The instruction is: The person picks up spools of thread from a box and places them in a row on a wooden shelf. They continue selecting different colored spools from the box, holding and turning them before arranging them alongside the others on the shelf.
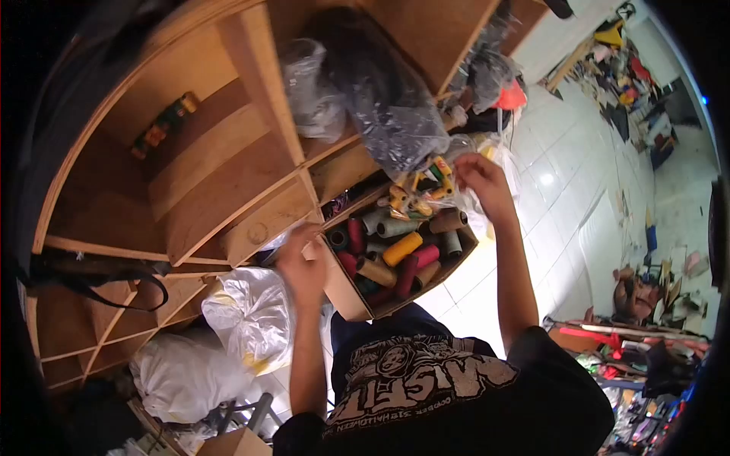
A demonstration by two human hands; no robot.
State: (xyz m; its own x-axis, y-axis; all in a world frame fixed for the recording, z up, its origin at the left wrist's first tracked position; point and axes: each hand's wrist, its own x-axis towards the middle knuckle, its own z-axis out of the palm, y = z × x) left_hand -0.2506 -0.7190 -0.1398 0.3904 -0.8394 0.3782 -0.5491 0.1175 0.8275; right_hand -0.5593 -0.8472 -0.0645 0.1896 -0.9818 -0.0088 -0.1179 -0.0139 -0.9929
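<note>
A cardboard box (346,294) full of thread spools stands against my body, partly on the shelf edge. Among its spools are a yellow one (403,248), grey ones and dark red ones. My left hand (303,266) is at the box's left side, blurred, its fingers bent near the top edge; its grip is unclear. A clear plastic bag (420,199) with small yellow spools lies at the far end of the box. My right hand (480,182) is beside that bag, fingers curled at its right edge.
Wooden shelf compartments (220,182) fill the left and top, one holding a wrapped row of spools (164,124). Dark plastic bags (395,114) hang out above the box. White sacks (255,315) stand lower left. Scattered items cover the floor at the right.
</note>
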